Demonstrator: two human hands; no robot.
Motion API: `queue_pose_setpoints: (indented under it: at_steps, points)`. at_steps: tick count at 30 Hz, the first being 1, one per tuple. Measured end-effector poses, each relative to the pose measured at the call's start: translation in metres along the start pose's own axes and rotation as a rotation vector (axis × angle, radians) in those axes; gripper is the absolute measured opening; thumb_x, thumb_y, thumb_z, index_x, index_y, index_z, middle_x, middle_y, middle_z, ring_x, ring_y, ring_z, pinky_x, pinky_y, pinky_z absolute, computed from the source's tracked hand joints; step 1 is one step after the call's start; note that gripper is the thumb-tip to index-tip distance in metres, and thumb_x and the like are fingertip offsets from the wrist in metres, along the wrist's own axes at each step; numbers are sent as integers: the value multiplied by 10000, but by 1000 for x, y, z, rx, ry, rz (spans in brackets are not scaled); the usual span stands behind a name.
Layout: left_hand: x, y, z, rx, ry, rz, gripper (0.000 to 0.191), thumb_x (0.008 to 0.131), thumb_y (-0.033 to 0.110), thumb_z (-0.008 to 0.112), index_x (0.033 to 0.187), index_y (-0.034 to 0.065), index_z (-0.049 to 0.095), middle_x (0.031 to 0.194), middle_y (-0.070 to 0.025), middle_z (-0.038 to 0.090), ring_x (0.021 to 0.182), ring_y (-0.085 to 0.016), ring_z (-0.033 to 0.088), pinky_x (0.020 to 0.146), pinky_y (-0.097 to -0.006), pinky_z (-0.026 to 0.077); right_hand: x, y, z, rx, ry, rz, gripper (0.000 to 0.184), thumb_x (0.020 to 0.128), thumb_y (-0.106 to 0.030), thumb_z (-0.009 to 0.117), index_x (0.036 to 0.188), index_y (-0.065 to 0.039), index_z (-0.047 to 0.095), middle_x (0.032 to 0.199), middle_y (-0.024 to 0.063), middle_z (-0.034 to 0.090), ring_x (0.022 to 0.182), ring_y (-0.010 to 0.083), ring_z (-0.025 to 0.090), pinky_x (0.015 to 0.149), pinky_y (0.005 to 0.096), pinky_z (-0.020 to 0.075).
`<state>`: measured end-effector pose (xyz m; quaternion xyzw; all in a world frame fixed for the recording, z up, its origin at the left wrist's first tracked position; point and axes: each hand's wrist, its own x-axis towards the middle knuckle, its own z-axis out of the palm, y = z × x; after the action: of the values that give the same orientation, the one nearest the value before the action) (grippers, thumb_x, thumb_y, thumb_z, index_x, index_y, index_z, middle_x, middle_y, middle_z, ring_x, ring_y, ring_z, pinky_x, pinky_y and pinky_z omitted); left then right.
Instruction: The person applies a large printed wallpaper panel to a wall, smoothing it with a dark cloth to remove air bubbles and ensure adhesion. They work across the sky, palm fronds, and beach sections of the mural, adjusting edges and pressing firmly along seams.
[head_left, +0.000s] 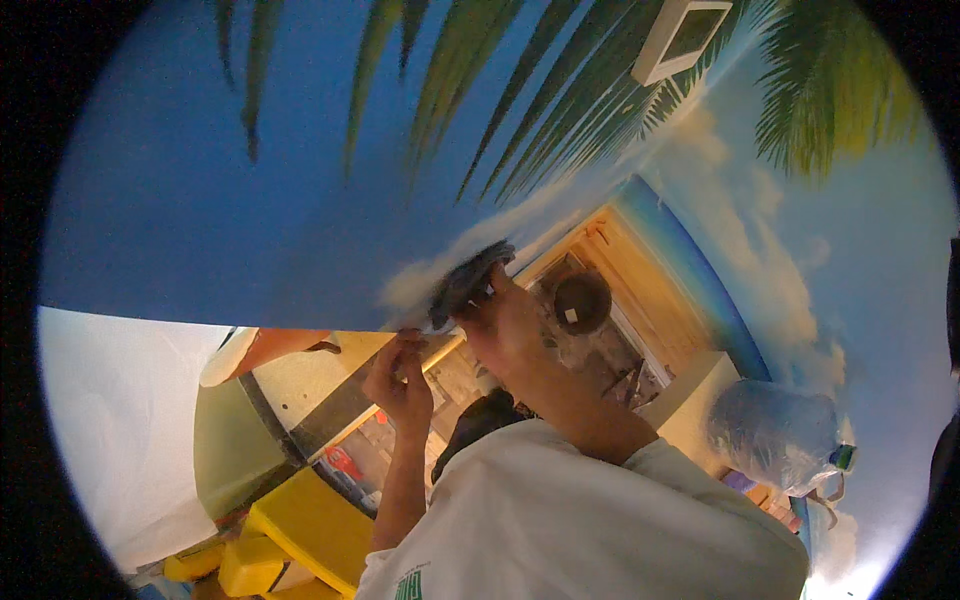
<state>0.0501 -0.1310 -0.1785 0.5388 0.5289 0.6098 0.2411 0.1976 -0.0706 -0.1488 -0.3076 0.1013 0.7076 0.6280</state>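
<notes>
A blue wall painted with palm leaves and clouds (225, 225) stands in front of me. My right hand (499, 322) is raised to its lower edge, with its fingers around a dark object (472, 285) that lies against the painted surface; blur keeps me from telling what kind of object it is. My left hand (405, 375) is just to the left and lower, its fingertips pinched together at the wall's bottom edge; whether something small is between them cannot be made out.
A round dark bucket (582, 302) is on the littered floor beyond my right arm. A large clear plastic water bottle (776, 431) lies on a pale box-like surface (694, 394) at right. Yellow padded blocks (315, 525) are at lower left. A white framed fixture (679, 41) is on the wall.
</notes>
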Motion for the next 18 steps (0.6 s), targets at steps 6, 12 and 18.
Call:
queue_pose_setpoints:
  at_steps: [6, 12, 18]
  points:
    - [-5, -3, -11, -9, -31, -56, 149, 915, -87, 601, 1030, -35, 679, 969, -132, 758, 837, -164, 724, 738, -290, 582, 133, 47, -126, -117, -88, -88, 349, 1090, -419, 442, 1095, -120, 623, 1068, 44, 631, 977, 206, 611, 766, 448, 531]
    - [-9, -6, -20, 52, -97, -109, 159, 960, -42, 593, 1088, -42, 687, 1027, -131, 751, 874, -174, 721, 795, -306, 582, 190, 29, -130, 151, 270, 4, 442, 1087, -458, 439, 1283, -82, 564, 1209, 48, 613, 1057, 247, 596, 882, 465, 512]
    - [-3, 2, -14, -113, -101, -111, 187, 920, -99, 559, 1050, -61, 686, 988, -124, 748, 843, -167, 721, 779, -293, 575, 83, -28, -10, -386, 111, -609, 630, 1112, -375, 415, 1621, -35, 261, 1648, 164, 317, 1480, 304, 353, 1215, 488, 255]
